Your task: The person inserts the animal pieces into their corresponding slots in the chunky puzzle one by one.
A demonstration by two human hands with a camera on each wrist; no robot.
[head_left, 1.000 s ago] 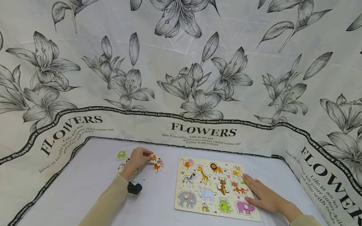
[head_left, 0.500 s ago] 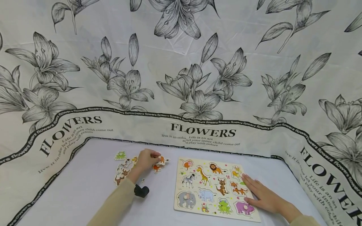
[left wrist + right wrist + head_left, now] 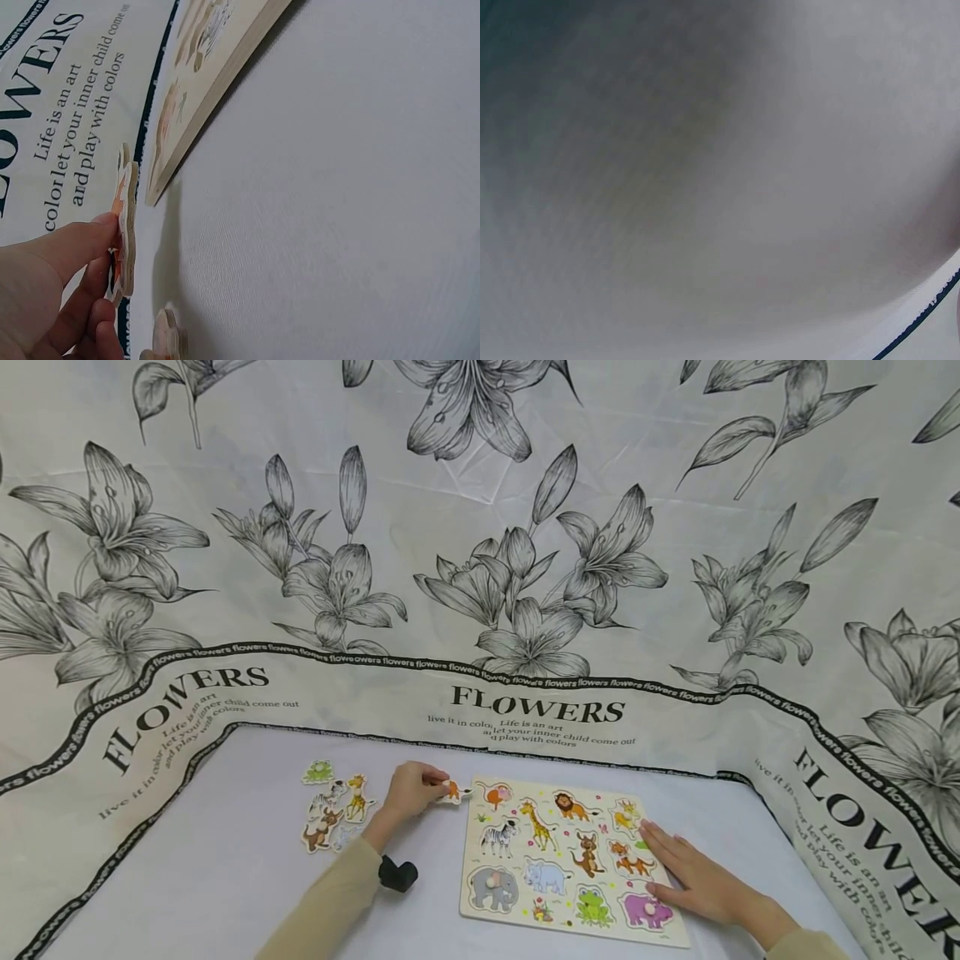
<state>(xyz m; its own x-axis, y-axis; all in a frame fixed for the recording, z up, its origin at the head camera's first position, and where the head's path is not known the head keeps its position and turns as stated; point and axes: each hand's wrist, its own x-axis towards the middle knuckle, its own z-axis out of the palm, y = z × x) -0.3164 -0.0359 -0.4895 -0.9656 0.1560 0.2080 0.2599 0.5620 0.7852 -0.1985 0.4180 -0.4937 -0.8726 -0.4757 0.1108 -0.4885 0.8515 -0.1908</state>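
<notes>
My left hand [image 3: 416,789] pinches an orange animal puzzle piece [image 3: 453,791] by its face, between thumb and fingers, just left of the wooden puzzle board [image 3: 555,928]. In the left wrist view the piece [image 3: 127,232] stands on edge above the white cloth, near the board's corner. Another puzzle piece [image 3: 166,334] lies below it. My right hand [image 3: 697,881] rests on the board's right edge, its fingers extended. The board shows animal pictures, among them a grey elephant [image 3: 492,889] and a purple hippo [image 3: 648,912]. The right wrist view holds mostly blurred cloth.
Loose puzzle pieces lie to the left: a frog [image 3: 318,772], a zebra [image 3: 326,799], a giraffe [image 3: 357,797], a kangaroo [image 3: 320,831] and a pale blue piece [image 3: 347,837] partly behind my sleeve. Flower-printed cloth [image 3: 375,710] rises behind the white table cover [image 3: 195,860].
My left hand has carried the orange animal piece rightward from the loose pieces toward the board, uncovering the giraffe and kangaroo. My right hand has stayed in place.
</notes>
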